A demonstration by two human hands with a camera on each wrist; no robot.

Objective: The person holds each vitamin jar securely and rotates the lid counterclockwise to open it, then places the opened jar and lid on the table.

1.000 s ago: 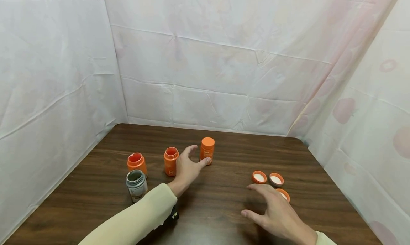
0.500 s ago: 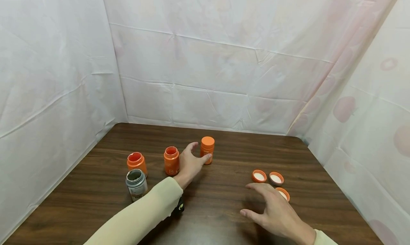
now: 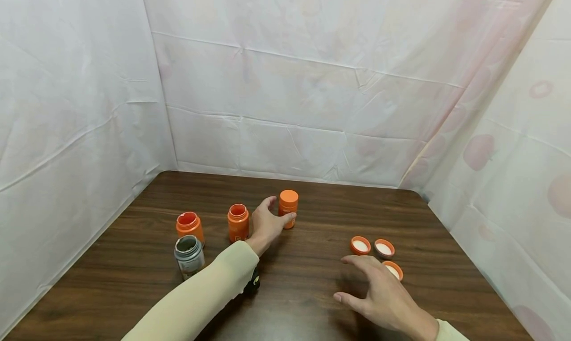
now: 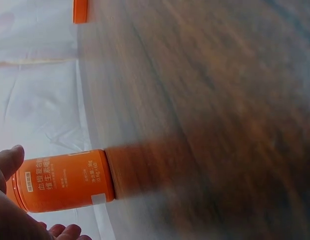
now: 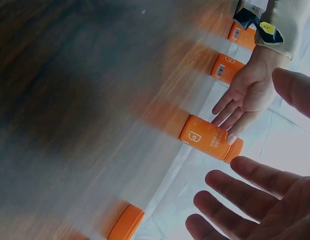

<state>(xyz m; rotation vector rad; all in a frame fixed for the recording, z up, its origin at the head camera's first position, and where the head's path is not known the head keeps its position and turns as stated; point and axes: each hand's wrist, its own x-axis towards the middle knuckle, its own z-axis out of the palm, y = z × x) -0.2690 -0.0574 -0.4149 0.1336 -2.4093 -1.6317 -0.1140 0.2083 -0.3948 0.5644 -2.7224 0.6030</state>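
Observation:
A capped orange bottle [image 3: 289, 209] stands upright near the middle of the table. My left hand [image 3: 267, 227] reaches around its left and near sides, thumb and fingers spread apart. In the right wrist view the left hand's fingers lie fairly straight beside the bottle; whether they touch it I cannot tell. In the left wrist view the bottle [image 4: 67, 181] shows white lettering, partly behind my thumb. My right hand [image 3: 383, 294] is held above the table with fingers spread, holding nothing, just in front of several upturned orange-edged caps, of which the nearest cap [image 3: 393, 270] is partly covered.
To the left stand two uncapped orange bottles, one orange bottle [image 3: 238, 223] beside my left hand and another orange bottle [image 3: 189, 225] farther left. A grey uncapped bottle [image 3: 189, 255] is in front of that one. White patterned cloth [image 3: 285, 83] hangs behind the brown table [image 3: 308, 271].
My left hand has shifted slightly right and away from me, closer in around the capped bottle. My right hand has hardly moved.

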